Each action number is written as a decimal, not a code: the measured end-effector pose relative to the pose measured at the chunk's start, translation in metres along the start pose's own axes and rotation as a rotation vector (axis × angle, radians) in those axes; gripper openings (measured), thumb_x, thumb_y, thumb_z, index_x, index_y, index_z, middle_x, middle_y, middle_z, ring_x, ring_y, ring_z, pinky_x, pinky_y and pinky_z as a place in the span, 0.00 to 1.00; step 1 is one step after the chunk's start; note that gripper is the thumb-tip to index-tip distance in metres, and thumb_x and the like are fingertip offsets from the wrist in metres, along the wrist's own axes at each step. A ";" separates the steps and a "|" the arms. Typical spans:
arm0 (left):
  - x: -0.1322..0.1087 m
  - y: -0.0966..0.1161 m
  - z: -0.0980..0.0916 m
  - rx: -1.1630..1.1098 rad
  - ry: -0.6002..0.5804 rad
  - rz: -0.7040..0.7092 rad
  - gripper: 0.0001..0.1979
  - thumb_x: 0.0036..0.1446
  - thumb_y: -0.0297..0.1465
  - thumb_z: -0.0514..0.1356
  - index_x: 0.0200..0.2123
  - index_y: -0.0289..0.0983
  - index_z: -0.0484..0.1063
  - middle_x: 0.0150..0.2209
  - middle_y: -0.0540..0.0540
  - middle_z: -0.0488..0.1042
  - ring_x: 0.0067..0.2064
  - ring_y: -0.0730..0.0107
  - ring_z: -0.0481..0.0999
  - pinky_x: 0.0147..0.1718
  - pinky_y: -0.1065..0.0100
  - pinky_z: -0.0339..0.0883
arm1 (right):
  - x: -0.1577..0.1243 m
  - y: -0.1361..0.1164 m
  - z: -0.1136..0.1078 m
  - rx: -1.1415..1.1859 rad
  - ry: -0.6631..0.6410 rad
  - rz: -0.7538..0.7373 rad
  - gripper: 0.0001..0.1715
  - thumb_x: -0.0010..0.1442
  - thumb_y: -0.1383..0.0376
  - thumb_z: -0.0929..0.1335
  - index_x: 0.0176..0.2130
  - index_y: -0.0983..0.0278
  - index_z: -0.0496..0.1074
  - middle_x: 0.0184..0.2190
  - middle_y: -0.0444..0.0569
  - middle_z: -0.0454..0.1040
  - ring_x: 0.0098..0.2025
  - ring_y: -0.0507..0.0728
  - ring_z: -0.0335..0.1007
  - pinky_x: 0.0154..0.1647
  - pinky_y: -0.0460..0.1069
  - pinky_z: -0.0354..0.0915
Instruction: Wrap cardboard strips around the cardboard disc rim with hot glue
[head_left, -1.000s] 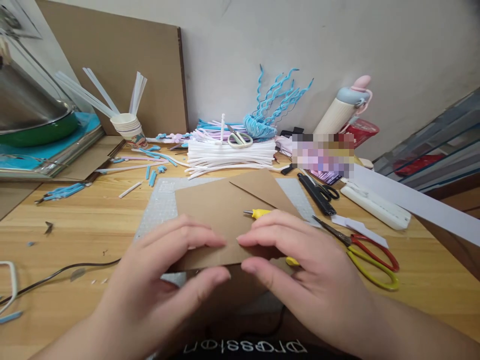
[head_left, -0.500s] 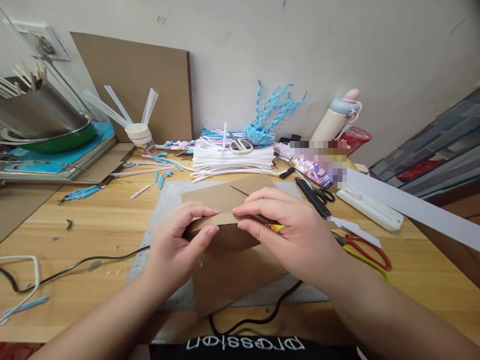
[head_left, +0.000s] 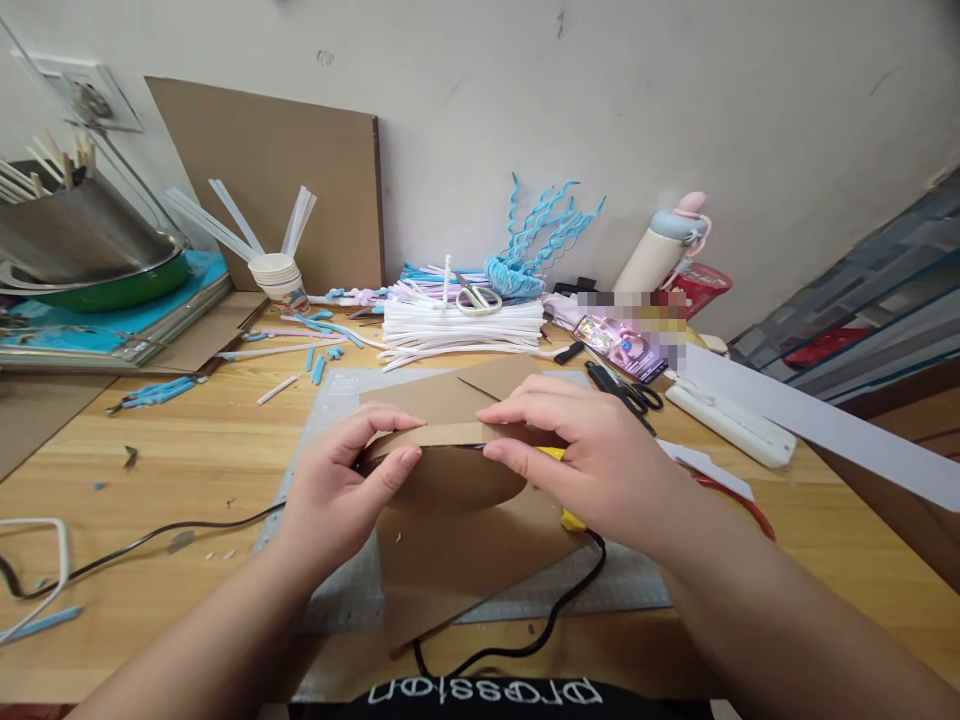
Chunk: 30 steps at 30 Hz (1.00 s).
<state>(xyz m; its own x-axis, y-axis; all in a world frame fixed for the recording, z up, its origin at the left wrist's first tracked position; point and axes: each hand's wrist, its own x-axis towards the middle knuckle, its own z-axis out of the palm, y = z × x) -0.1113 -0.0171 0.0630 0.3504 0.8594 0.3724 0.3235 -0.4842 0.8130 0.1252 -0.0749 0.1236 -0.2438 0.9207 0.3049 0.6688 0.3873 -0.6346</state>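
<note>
A sheet of brown card (head_left: 465,540) lies on a grey cutting mat (head_left: 337,400) in front of me, its near part bent up and curled over into a loop. My left hand (head_left: 341,485) pinches the left end of the curled edge between thumb and fingers. My right hand (head_left: 592,455) presses the right end of the same fold, fingers closed on it. A yellow-handled tool (head_left: 559,455) lies on the card, mostly hidden under my right hand.
White strips (head_left: 461,325) are stacked behind the mat with small scissors on top. Black scissors (head_left: 622,390), red-and-yellow scissors (head_left: 739,505), a white bar (head_left: 731,425) and a bottle (head_left: 660,250) lie right. A black cable (head_left: 525,640) runs along the near edge. Paper cups (head_left: 277,275) stand left.
Both hands have slid away from me up the card, lifting its near edge and curling it over into a loop. The view has tilted up slightly.
</note>
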 end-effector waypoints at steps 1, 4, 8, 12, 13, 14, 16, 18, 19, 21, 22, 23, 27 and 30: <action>0.000 -0.001 0.000 0.003 0.001 -0.001 0.09 0.62 0.39 0.62 0.41 0.43 0.77 0.39 0.47 0.80 0.42 0.63 0.79 0.40 0.64 0.74 | 0.000 0.000 0.000 -0.001 -0.001 0.018 0.08 0.65 0.66 0.70 0.43 0.64 0.80 0.36 0.48 0.78 0.36 0.55 0.75 0.38 0.51 0.69; 0.001 -0.002 0.001 0.010 0.008 0.001 0.09 0.62 0.39 0.62 0.41 0.43 0.77 0.40 0.48 0.80 0.42 0.63 0.79 0.42 0.64 0.74 | 0.001 -0.002 0.000 -0.022 -0.003 0.034 0.07 0.66 0.66 0.70 0.41 0.63 0.81 0.33 0.46 0.76 0.35 0.54 0.74 0.36 0.50 0.67; 0.002 -0.003 0.003 0.018 0.016 0.000 0.09 0.61 0.40 0.62 0.41 0.43 0.77 0.39 0.48 0.80 0.42 0.63 0.80 0.42 0.64 0.74 | 0.000 -0.002 0.000 -0.023 -0.011 0.059 0.07 0.66 0.66 0.70 0.41 0.61 0.82 0.34 0.45 0.77 0.35 0.54 0.74 0.37 0.50 0.68; 0.001 -0.002 0.003 0.026 0.024 -0.007 0.09 0.61 0.40 0.62 0.41 0.43 0.77 0.40 0.47 0.81 0.42 0.62 0.80 0.42 0.62 0.75 | -0.003 0.002 0.007 0.053 0.010 0.099 0.08 0.66 0.66 0.70 0.42 0.61 0.82 0.39 0.47 0.79 0.39 0.55 0.77 0.40 0.51 0.70; 0.001 -0.002 0.003 0.026 0.024 -0.008 0.09 0.61 0.40 0.62 0.41 0.43 0.77 0.40 0.47 0.81 0.42 0.62 0.80 0.42 0.62 0.75 | -0.004 0.003 0.009 0.073 0.020 0.112 0.08 0.65 0.66 0.70 0.42 0.61 0.82 0.40 0.47 0.80 0.40 0.56 0.77 0.40 0.51 0.71; 0.001 -0.002 0.003 0.025 0.024 -0.008 0.09 0.61 0.40 0.62 0.41 0.43 0.77 0.40 0.47 0.81 0.42 0.62 0.80 0.42 0.62 0.75 | -0.004 0.004 0.011 0.093 0.029 0.126 0.08 0.65 0.66 0.71 0.42 0.61 0.82 0.40 0.48 0.80 0.40 0.56 0.77 0.40 0.51 0.71; 0.000 -0.002 0.003 0.022 0.023 -0.009 0.09 0.61 0.40 0.62 0.41 0.43 0.77 0.40 0.47 0.81 0.42 0.62 0.80 0.42 0.61 0.75 | -0.005 0.006 0.014 0.126 0.048 0.168 0.07 0.64 0.66 0.71 0.41 0.61 0.82 0.40 0.48 0.81 0.40 0.57 0.77 0.40 0.52 0.72; 0.000 -0.001 0.002 0.019 0.022 -0.009 0.09 0.61 0.40 0.62 0.40 0.43 0.77 0.40 0.47 0.81 0.42 0.62 0.80 0.42 0.61 0.75 | -0.005 0.008 0.016 0.151 0.062 0.215 0.05 0.62 0.65 0.72 0.39 0.61 0.81 0.39 0.48 0.81 0.40 0.58 0.77 0.38 0.53 0.72; 0.000 -0.001 0.002 0.016 0.022 -0.009 0.09 0.61 0.40 0.62 0.40 0.43 0.77 0.40 0.47 0.81 0.42 0.62 0.80 0.42 0.61 0.75 | -0.006 0.009 0.017 0.157 0.065 0.235 0.04 0.61 0.64 0.73 0.38 0.61 0.81 0.39 0.48 0.81 0.39 0.58 0.77 0.37 0.53 0.72; 0.001 -0.002 0.002 0.010 0.028 -0.012 0.09 0.60 0.40 0.62 0.40 0.43 0.77 0.39 0.47 0.81 0.41 0.62 0.80 0.42 0.62 0.75 | -0.006 0.010 0.017 0.151 0.070 0.245 0.04 0.61 0.64 0.73 0.37 0.61 0.81 0.38 0.48 0.81 0.39 0.58 0.77 0.36 0.53 0.72; 0.002 -0.002 0.002 0.007 0.033 -0.016 0.09 0.61 0.40 0.62 0.40 0.43 0.77 0.39 0.47 0.81 0.41 0.62 0.80 0.41 0.62 0.75 | -0.007 0.010 0.017 0.144 0.071 0.237 0.04 0.62 0.65 0.72 0.37 0.61 0.81 0.38 0.49 0.81 0.39 0.58 0.77 0.37 0.53 0.72; 0.003 -0.003 0.001 0.005 0.039 -0.021 0.09 0.60 0.40 0.62 0.40 0.43 0.77 0.39 0.47 0.81 0.41 0.62 0.80 0.40 0.62 0.75 | -0.008 0.011 0.017 0.136 0.074 0.228 0.05 0.62 0.65 0.72 0.38 0.61 0.81 0.38 0.49 0.81 0.39 0.58 0.77 0.37 0.53 0.72; 0.003 -0.006 0.001 -0.006 0.048 -0.040 0.10 0.59 0.41 0.63 0.39 0.42 0.77 0.38 0.47 0.81 0.40 0.62 0.80 0.39 0.63 0.75 | -0.012 0.014 0.017 0.137 0.091 0.213 0.06 0.62 0.67 0.71 0.38 0.61 0.82 0.39 0.49 0.80 0.41 0.58 0.78 0.38 0.53 0.74; 0.002 -0.008 0.001 -0.020 0.044 -0.048 0.10 0.60 0.41 0.63 0.39 0.42 0.77 0.39 0.47 0.81 0.41 0.62 0.80 0.41 0.63 0.74 | -0.015 0.015 0.020 0.170 0.110 0.227 0.06 0.62 0.66 0.72 0.39 0.60 0.82 0.41 0.50 0.81 0.43 0.59 0.79 0.39 0.53 0.75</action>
<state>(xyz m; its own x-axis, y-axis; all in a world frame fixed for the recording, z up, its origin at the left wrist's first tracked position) -0.1127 -0.0117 0.0568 0.2960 0.8883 0.3512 0.3213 -0.4388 0.8392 0.1251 -0.0818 0.0951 -0.0179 0.9773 0.2109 0.5678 0.1835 -0.8024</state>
